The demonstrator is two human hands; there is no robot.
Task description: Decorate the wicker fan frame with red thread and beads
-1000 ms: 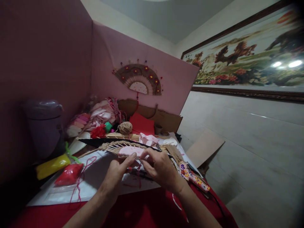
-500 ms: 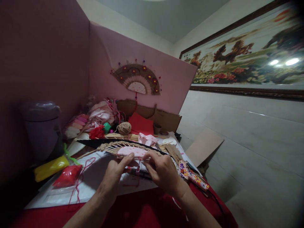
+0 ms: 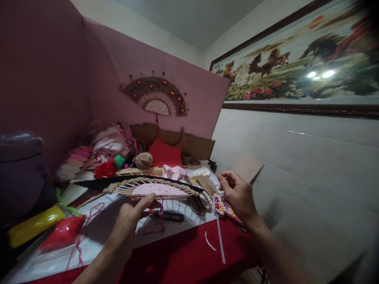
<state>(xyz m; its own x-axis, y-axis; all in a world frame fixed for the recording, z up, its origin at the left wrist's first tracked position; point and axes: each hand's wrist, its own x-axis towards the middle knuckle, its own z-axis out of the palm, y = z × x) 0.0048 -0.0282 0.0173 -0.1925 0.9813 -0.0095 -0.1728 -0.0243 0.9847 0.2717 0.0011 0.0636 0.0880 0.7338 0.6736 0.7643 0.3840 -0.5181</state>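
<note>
L hand (image 3: 134,215) pinching fan (image 3: 161,190) by edge, long axis crosswise, arc ptg away, R hand (image 3: 239,194) grip unclear

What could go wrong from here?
Only the left hand holds the half-round fan of tan cord and pale sticks, so it could tilt. The right hand is near the flower-patterned glue gun; if hot, contact might burn. The dangling thin red cord could snag on the slim black tool.
</note>
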